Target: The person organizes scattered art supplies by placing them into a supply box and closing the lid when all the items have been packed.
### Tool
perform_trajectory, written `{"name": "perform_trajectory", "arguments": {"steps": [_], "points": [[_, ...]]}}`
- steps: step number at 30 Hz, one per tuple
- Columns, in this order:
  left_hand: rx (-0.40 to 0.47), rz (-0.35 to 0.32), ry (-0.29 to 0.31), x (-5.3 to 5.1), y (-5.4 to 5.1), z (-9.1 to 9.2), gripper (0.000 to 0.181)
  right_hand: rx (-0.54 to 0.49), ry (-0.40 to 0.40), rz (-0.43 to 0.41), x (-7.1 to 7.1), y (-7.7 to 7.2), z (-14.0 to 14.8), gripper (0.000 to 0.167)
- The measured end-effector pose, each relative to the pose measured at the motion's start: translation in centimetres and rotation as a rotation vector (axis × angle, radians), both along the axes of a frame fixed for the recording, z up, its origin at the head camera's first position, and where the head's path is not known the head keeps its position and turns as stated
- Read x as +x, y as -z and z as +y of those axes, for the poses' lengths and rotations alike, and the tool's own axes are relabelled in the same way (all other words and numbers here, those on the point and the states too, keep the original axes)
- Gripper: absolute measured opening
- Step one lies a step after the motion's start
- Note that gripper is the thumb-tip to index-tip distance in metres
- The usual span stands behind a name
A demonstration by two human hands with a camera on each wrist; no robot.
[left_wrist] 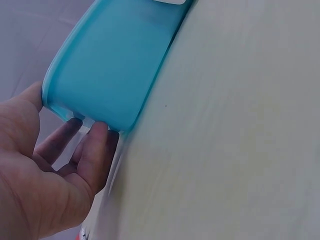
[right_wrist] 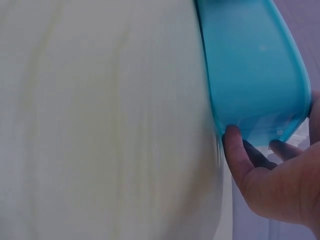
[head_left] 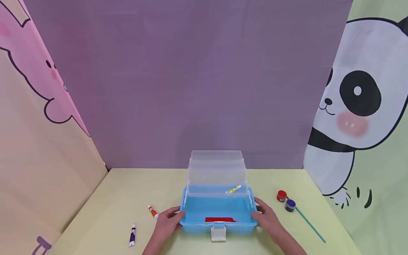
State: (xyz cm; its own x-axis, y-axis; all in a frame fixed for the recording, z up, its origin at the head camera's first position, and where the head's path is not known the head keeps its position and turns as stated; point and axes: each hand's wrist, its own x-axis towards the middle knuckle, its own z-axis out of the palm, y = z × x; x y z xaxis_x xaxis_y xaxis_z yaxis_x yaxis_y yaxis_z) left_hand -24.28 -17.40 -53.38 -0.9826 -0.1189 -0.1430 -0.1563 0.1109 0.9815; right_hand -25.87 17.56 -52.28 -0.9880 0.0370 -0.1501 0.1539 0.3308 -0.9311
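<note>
A light blue plastic box [head_left: 194, 229] stands on the table, its clear lid [head_left: 216, 170] swung up at the back. My left hand [head_left: 166, 223] grips its left end, thumb at the rim and fingertips against the side wall. At the opposite end my right hand [head_left: 268, 219] holds the box the same way. Inside, near the front wall, lies a red object [head_left: 219, 219] whose kind I cannot tell. A small yellow paint tube [head_left: 234, 189] shows by the lid's lower part. Both wrist views show fingers touching the blue wall [left_wrist: 105, 65] of the box.
Left of the box lie an orange paint tube [head_left: 153, 211] and a purple paint tube [head_left: 132, 235]. On the right stand a red paint jar [head_left: 281, 196] and a purple paint jar [head_left: 290, 205], beside a thin teal paintbrush [head_left: 310, 224]. A purple backdrop [head_left: 204, 88] rises behind the table.
</note>
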Motion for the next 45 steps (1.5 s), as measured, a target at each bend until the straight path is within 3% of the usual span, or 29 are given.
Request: {"name": "perform_trajectory", "arguments": {"steps": [8,16,31,45], "points": [[-0.042,0.018,0.025,0.2,-0.5,-0.1,0.048,0.020,0.006,-0.009,0.1,0.1,0.0,0.069],[-0.070,0.044,0.070,0.3,-1.6,-0.7,0.049,0.020,0.000,0.005,0.0,0.0,0.2,0.069],[-0.215,0.101,0.046,1.6,-5.6,-4.6,0.024,0.009,-0.008,0.010,0.1,-0.2,0.2,0.069],[-0.353,0.060,0.076,2.2,-6.4,-10.4,0.032,0.008,0.003,0.009,0.1,0.0,0.3,0.068]]}}
